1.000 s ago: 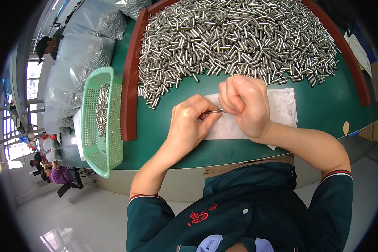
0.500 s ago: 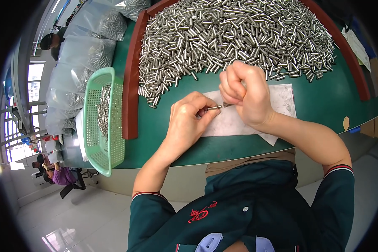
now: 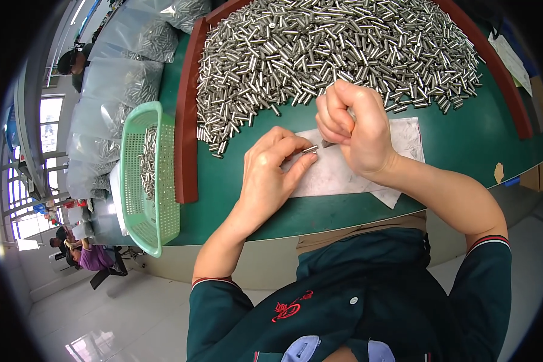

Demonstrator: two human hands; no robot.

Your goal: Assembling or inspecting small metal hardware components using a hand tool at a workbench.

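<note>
My left hand (image 3: 270, 168) pinches a small metal pin (image 3: 309, 149) between thumb and fingers; one end of the pin sticks out toward the right. Close by on the right, my right hand (image 3: 357, 123) is curled into a fist. A small dark tip (image 3: 327, 143) shows under its fingers, but the rest is hidden in the palm. Both hands are raised over a smudged white cloth (image 3: 344, 175). Beyond them a big heap of shiny metal pins (image 3: 332, 54) spreads across the green table (image 3: 247, 211).
Dark red rails (image 3: 187, 139) border the heap on both sides. On the left stands a green plastic basket (image 3: 158, 226) with pins inside. Clear bags of pins (image 3: 123, 78) line the far left. Other people (image 3: 96, 258) are in the background at left.
The pin in my left hand has tipped from nearly level to slanting, its outer end higher, as the fingers shifted. My right fist stays almost in place.
</note>
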